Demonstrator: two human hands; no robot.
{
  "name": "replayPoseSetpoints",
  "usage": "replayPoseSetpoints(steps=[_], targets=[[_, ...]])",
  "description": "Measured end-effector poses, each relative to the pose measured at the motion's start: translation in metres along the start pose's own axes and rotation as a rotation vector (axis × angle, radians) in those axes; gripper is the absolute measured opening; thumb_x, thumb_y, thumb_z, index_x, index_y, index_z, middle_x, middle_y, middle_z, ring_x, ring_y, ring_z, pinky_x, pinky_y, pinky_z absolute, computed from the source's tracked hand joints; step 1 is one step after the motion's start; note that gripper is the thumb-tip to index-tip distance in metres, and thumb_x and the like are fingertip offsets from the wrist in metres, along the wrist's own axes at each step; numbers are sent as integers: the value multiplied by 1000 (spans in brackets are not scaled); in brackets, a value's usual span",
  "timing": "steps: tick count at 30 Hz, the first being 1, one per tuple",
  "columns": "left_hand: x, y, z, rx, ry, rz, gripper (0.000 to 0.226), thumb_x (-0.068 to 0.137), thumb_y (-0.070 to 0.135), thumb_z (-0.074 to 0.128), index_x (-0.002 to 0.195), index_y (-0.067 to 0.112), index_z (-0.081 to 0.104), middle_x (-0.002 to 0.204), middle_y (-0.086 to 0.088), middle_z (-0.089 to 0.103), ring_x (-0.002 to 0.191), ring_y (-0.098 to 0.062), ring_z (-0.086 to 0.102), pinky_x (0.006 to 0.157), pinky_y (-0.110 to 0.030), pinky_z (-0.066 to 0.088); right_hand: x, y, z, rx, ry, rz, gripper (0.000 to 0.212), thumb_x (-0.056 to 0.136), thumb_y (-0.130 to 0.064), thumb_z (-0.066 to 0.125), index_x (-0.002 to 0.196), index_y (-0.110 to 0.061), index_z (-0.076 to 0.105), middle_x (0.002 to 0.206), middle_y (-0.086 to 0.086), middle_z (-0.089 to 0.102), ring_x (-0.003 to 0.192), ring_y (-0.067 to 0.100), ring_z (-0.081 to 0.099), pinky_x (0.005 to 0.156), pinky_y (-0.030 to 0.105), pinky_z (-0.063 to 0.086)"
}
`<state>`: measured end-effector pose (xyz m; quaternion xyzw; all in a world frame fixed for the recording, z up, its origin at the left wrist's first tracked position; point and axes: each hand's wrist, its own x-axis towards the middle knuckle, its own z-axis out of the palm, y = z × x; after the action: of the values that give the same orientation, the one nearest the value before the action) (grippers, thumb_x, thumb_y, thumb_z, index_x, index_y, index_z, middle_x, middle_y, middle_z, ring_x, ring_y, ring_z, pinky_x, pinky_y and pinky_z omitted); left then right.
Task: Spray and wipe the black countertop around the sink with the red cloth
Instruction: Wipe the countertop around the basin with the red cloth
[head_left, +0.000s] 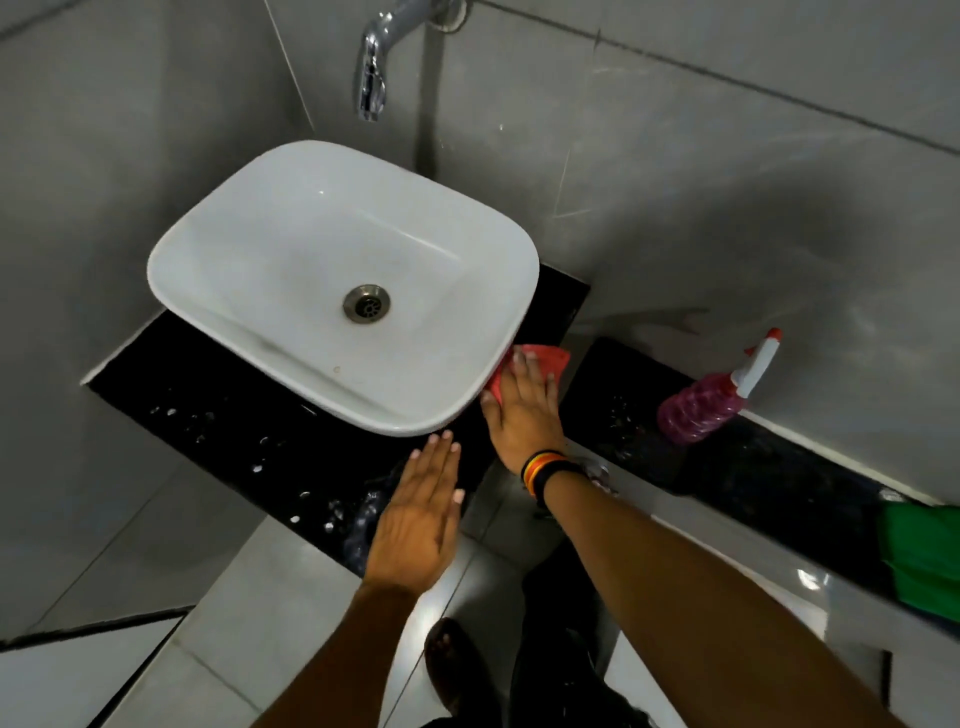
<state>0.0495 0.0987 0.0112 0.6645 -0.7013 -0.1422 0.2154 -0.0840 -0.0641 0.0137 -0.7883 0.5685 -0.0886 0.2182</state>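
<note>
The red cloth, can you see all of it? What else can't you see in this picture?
- Red cloth: mostly hidden under the right hand and the rim of the sink, head view.
- Black countertop: the part under the sink is hidden.
- Tap: its top is cut off by the upper edge.
- Green thing: cut off by the right edge; cannot tell what it is.
- Spray bottle: any label is too blurred to make out.

Black countertop (218, 395), centre-left of frame: carries white sink (291, 218), red cloth (545, 361) at sink's right edge, white droplets, possibly spray foam. Black ledge (769, 457), right: pink spray bottle (711, 400).
</note>
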Motion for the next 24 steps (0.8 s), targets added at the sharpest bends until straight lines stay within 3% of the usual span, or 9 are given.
replayPoseSetpoints(steps=[10,13,15,18,21,24], targets=[[-64,-58,-24,110,-6,-86,58,110,30,27,162,4,28,172,-12,21,162,-22,15,133,-37,4,-128,-92,51,43,-36,29,71,97,-47,13,160,-15,16,169,4,-1,156,21,-8,123,50,-11],[-66,-61,-23,88,7,-91,58,110,29,29,163,7,25,173,-9,15,163,-20,10,133,-33,-2,-144,-120,54,113,-122,103,81,87,-50,2,161,-19,3,168,0,-15,154,17,-19,122,47,-16],[-66,-62,-26,40,17,-103,59,111,31,27,165,9,20,175,-7,11,163,-17,5,132,-33,-1,-142,-114,40,136,-177,82,82,83,-47,6,161,-23,12,170,0,-5,156,16,-9,124,45,-8],[-72,-72,-34,50,30,-105,59,111,32,25,166,11,17,176,-4,10,163,-16,5,132,-31,0,-129,-73,14,-35,-94,-306,73,82,-35,30,153,-23,39,166,3,26,151,23,25,122,44,15],[-85,-85,-41,71,45,-150,60,111,34,23,166,11,16,175,-3,9,163,-14,3,132,-27,-2,-106,-33,7,-251,-236,-694,59,97,-31,33,155,-23,36,167,1,24,156,25,13,124,47,13],[-99,-100,-48,83,42,-199,61,111,38,19,166,12,15,175,-4,9,163,-13,1,132,-27,-2,-100,-38,23,-278,-236,-682,56,103,-36,26,158,-25,29,168,-1,23,156,24,11,124,50,11]])
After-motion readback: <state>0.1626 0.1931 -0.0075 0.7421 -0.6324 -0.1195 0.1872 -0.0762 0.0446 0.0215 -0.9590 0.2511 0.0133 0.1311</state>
